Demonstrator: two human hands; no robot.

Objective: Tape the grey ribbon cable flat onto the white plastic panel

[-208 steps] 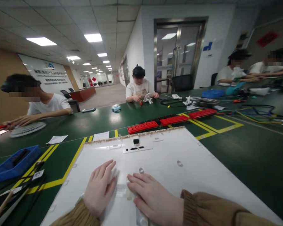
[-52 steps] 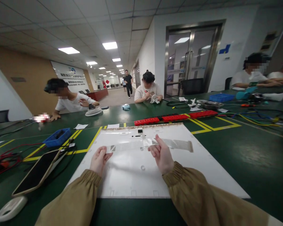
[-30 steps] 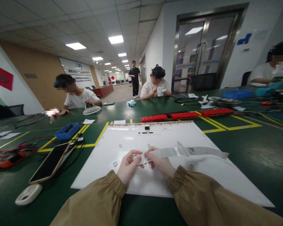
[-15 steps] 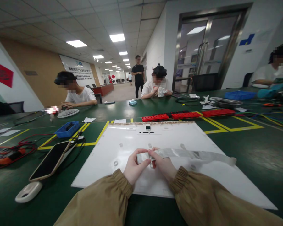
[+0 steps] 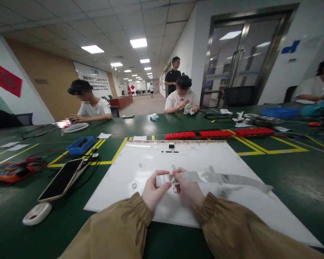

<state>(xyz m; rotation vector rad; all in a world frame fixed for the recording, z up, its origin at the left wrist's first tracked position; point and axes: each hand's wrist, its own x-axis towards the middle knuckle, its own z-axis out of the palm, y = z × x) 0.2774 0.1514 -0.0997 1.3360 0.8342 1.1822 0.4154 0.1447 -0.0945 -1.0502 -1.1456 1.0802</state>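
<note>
White plastic-looking panel (image 5: 118, 201), lying on a dark green table (image 5: 286, 176), sits beneath two bare hands and one pale, translucent strip (image 5: 214, 177) printed with fine lines. The strip is above the panel's middle, its free end trailing toward the panel's right edge.

A moment ago the hands were apart along the strip; now they are close together at its left end. The left hand (image 5: 154, 190) pinches that end between thumb and fingers, and the right hand (image 5: 189, 190) grips the strip just beside it. Work now seems concentrated on this short end, with the long remainder unsupported by fingers.

Counting around the panel: three red bars (image 5: 179, 135) in a row beyond its far edge; one blue tray (image 5: 75, 150) past its far left corner, and a second blue tray (image 5: 278, 115) well beyond its far right corner; one phone (image 5: 62, 181) to its left, with one white oval object (image 5: 44, 209) at the phone's near end.
</note>
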